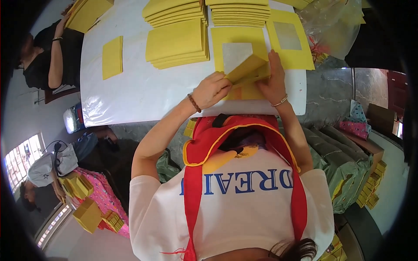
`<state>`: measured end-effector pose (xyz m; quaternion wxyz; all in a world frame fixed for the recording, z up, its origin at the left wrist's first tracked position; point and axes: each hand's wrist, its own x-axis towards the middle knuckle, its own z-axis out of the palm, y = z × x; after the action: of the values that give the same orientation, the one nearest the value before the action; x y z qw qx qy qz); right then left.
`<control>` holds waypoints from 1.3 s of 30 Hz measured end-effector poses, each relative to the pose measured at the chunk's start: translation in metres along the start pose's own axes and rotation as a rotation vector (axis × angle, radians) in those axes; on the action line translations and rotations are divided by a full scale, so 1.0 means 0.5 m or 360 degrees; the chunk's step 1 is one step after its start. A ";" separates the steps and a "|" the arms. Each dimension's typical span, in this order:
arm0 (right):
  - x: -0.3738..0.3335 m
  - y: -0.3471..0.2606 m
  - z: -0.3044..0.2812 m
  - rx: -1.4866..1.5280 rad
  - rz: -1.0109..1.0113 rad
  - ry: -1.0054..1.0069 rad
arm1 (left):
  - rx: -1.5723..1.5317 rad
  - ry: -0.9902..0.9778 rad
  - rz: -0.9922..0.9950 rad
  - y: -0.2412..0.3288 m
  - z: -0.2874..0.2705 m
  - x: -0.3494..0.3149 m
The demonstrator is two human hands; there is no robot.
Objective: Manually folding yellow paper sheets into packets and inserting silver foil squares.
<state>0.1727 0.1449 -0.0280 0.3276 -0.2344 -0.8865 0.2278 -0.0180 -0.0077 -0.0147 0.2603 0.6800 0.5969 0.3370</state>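
A yellow paper sheet (pixel 246 69) with a grey rectangle is partly folded at the near edge of the white table, its near flap raised. My left hand (pixel 212 89) is closed, pinching the left corner of that flap. At the flap's right end, my right hand (pixel 274 82) holds the paper between thumb and long, stretched fingers; the exact contact is partly hidden. Beneath and beyond lies another part of yellow paper with a grey patch (pixel 237 50). A flat yellow sheet with a grey rectangle (pixel 306 54) lies just right of my right hand.
Stacks of folded yellow paper (pixel 176 41) stand beyond my hands, with a single folded piece (pixel 112 58) farther left on the white table (pixel 117 100). A clear plastic bag (pixel 337 26) sits at the far right. Two other people are at the left, near yellow paper bundles.
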 end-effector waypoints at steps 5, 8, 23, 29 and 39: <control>0.006 0.002 0.014 0.0175 0.0045 -0.0050 | 0.0466 0.0050 0.0385 0.019 0.009 -0.006; -0.020 0.030 0.034 0.0206 0.0170 -0.0100 | 0.0647 0.0113 0.0389 0.044 0.015 -0.011; -0.041 0.056 0.039 0.0654 0.0382 -0.0163 | 0.0424 0.0310 0.0077 -0.004 0.033 -0.021; -0.033 0.057 0.026 0.0580 0.0264 -0.0141 | 0.0477 0.0310 0.0218 -0.020 0.005 -0.008; -0.046 0.011 -0.059 0.0667 0.0193 -0.0330 | 0.0603 0.0400 0.0484 0.066 -0.027 -0.019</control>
<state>0.2101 0.1437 -0.0222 0.2622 -0.1896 -0.8329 0.4489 -0.0079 -0.0228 0.0173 -0.0013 0.7511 0.5681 0.3362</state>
